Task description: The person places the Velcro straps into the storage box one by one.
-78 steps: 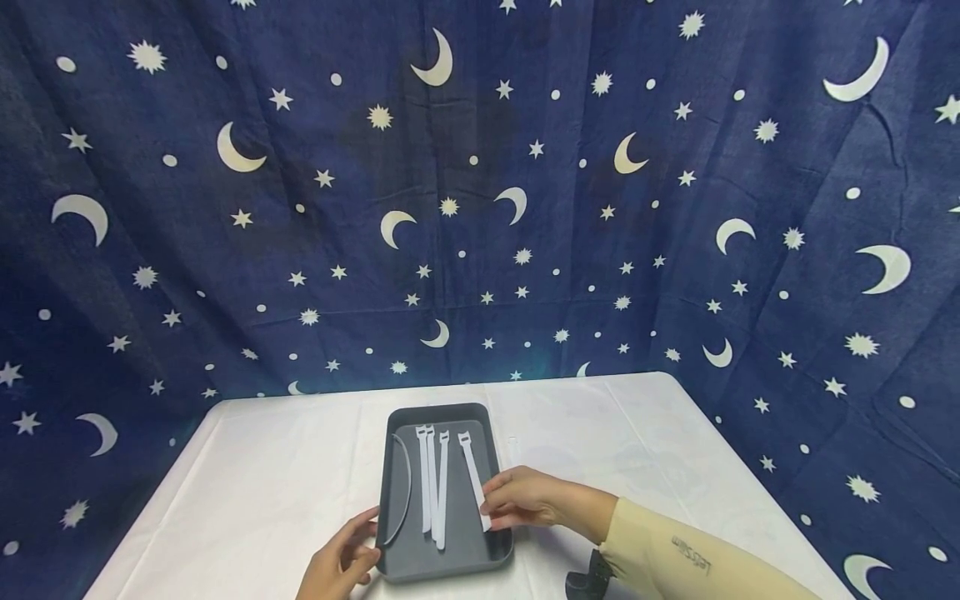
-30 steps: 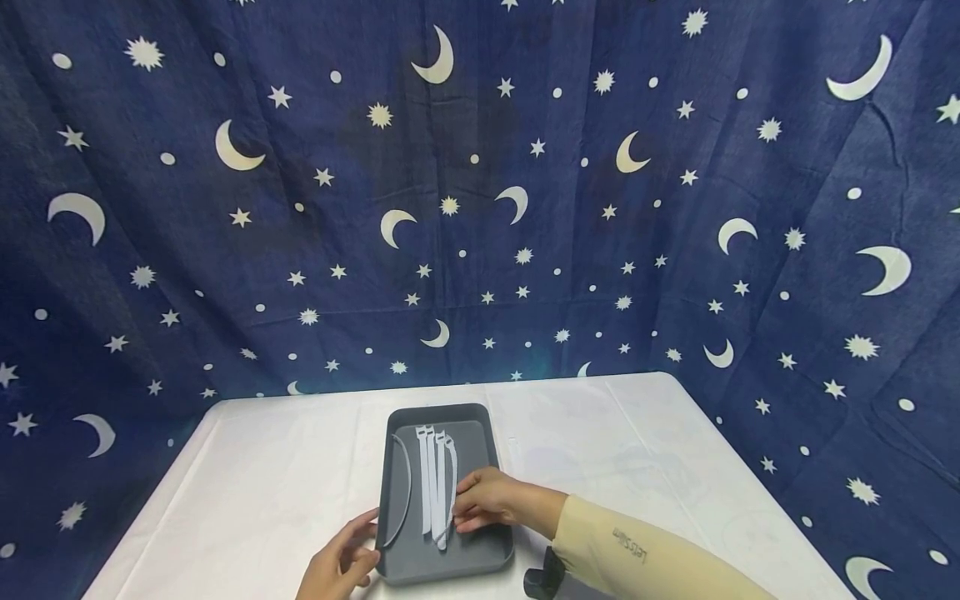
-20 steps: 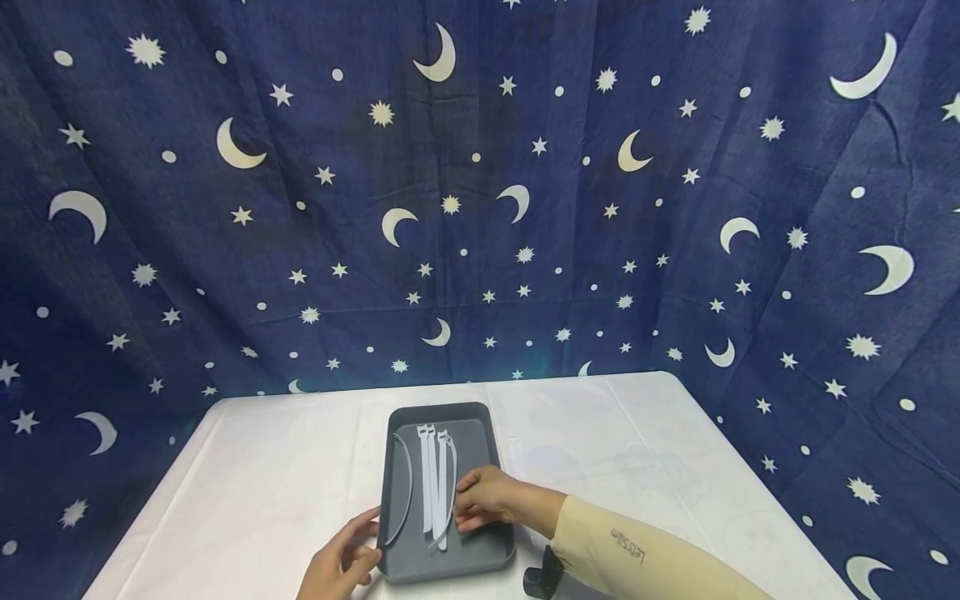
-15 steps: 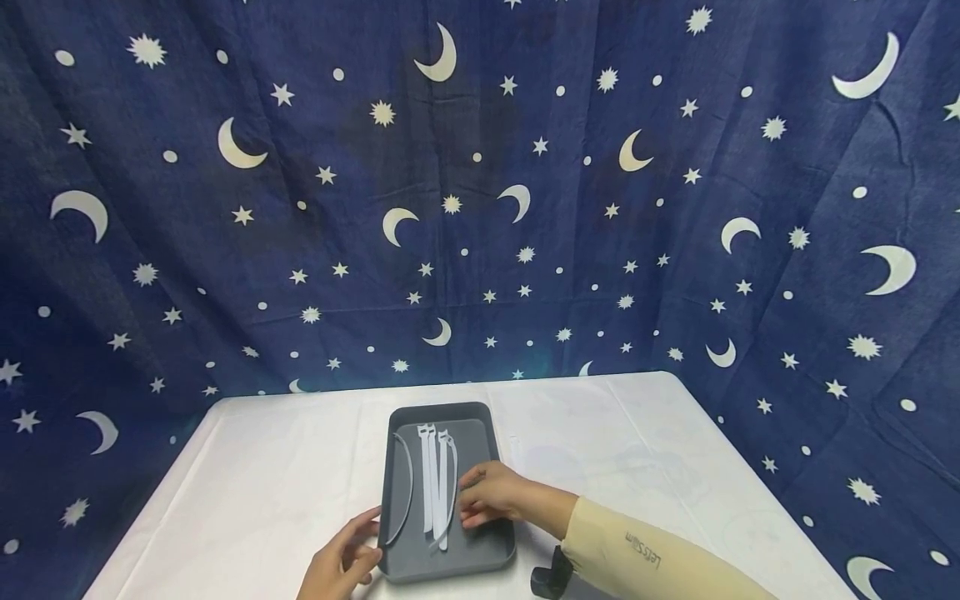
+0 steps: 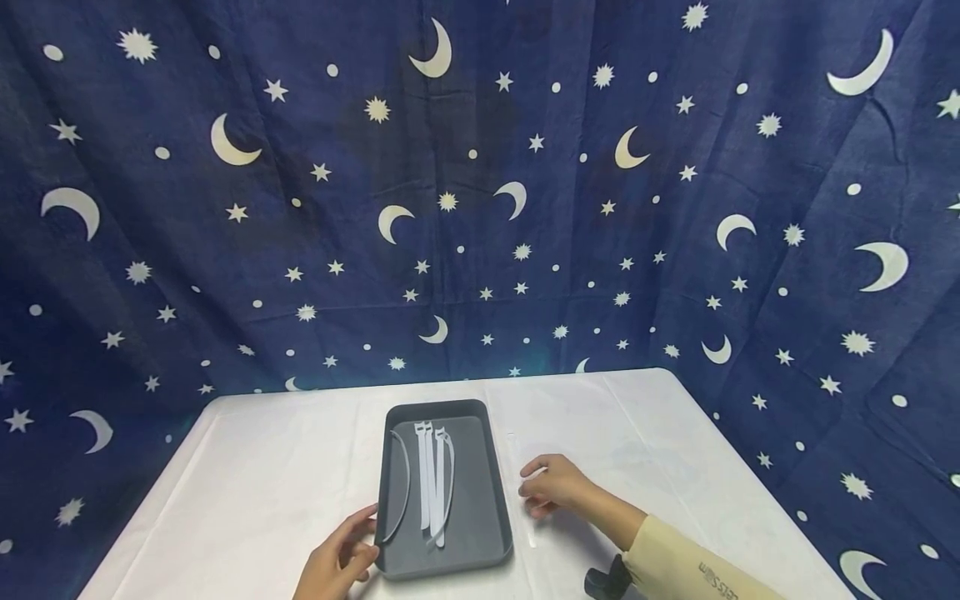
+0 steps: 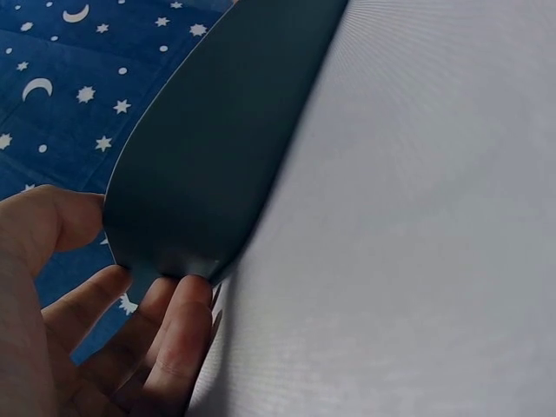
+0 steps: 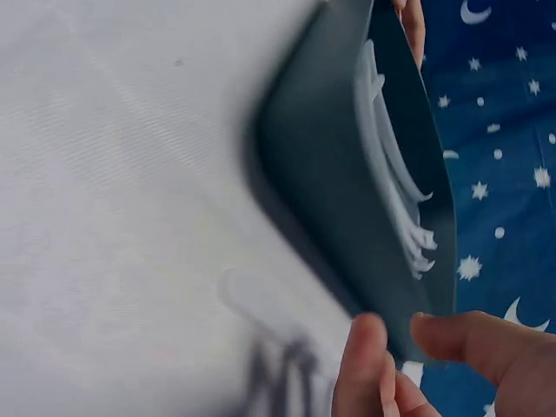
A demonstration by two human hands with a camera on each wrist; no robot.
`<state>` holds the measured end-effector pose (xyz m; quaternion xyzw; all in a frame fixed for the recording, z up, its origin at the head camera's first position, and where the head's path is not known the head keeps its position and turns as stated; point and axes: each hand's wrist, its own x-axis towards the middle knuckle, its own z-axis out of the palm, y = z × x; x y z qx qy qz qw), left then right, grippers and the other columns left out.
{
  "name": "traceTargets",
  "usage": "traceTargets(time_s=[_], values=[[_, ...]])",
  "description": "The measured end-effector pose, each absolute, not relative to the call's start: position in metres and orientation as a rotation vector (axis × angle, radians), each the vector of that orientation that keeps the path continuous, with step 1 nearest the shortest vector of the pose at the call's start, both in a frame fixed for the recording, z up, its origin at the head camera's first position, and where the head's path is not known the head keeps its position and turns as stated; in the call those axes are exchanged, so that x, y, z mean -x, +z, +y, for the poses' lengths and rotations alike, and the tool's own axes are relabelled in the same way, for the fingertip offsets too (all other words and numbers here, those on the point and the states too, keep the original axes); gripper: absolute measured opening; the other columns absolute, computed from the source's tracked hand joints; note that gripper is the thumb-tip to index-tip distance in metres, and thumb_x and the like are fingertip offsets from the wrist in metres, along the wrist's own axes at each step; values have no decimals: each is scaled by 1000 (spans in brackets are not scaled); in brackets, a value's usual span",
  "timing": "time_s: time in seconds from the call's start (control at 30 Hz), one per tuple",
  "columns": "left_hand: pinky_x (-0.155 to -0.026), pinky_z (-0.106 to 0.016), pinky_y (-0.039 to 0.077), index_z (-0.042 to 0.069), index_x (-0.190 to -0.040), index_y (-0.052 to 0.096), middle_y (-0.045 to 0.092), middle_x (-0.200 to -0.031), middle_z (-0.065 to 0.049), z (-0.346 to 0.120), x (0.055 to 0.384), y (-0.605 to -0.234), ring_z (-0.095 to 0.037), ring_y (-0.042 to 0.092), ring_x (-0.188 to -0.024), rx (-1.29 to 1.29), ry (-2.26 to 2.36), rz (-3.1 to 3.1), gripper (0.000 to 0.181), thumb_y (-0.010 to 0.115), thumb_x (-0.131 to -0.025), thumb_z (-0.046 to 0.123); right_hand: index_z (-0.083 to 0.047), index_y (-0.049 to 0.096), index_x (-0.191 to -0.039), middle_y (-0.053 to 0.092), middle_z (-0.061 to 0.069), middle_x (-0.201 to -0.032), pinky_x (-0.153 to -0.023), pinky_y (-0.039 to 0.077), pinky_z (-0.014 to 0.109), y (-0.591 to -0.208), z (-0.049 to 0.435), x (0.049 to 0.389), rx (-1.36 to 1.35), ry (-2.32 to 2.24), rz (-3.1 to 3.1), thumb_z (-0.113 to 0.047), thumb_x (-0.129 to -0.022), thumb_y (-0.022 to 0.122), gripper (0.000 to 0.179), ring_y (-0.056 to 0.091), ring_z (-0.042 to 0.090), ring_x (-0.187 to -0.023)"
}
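My left hand (image 5: pixel 341 554) grips the left side of a dark grey tray (image 5: pixel 480 550); in the left wrist view its thumb is at the rim and its fingertips are on the outer wall. Inside the tray several white hook-and-loop cable ties (image 5: pixel 431 483) lie lengthwise side by side, the rightmost bowed on its edge. Another tie (image 5: pixel 407 479) curves along the left wall. Right of the tray, over the table, my right hand (image 5: pixel 555 485) holds nothing, its fingers loosely bent. Beneath its fingertips a white strap (image 5: pixel 532 533) lies on the tablecloth, partly hidden by the hand.
A white cloth covers the table (image 5: pixel 285 467). Behind it and to the right hangs a dark blue curtain (image 5: pixel 337 242) with moons and stars. A black wrist mount (image 5: pixel 607 579) sits under my right forearm.
My right hand shifted a tie leftward beside the others in the tray, let go, then moved right, out over the table. The left hand stays at the tray's side.
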<state>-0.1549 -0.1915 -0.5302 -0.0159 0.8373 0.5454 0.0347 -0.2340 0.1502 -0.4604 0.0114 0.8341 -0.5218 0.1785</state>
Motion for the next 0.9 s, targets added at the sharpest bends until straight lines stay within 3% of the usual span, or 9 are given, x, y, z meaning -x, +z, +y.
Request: traceTargets(time_s=[0.27,0.7,0.9], values=[[-59,-24,57,1,-142,47,64,-120,-19,-191,156,-532,-9,65,-76,60,1666,2578,62,72,-88,20,11,62,-106,66,11,-80,-62,62,31,-482,161,228,-48,-1488,2459,-2,-76,70,33,69,17,-65],[-60,-25,57,1,-141,47,64,-118,-19,-190,155,-530,-9,65,-77,71,1668,2575,62,71,-88,20,7,69,-97,56,-2,-60,-49,47,21,-501,145,219,-10,-1287,2872,-7,-70,81,33,51,9,-52],[-60,-24,57,2,-142,47,64,-120,-18,-190,155,-529,-9,66,-78,79,1667,2566,63,71,-89,23,4,70,-93,57,-2,-63,-56,49,25,-501,137,218,-60,-1175,2994,-6,-67,83,31,52,10,-57]])
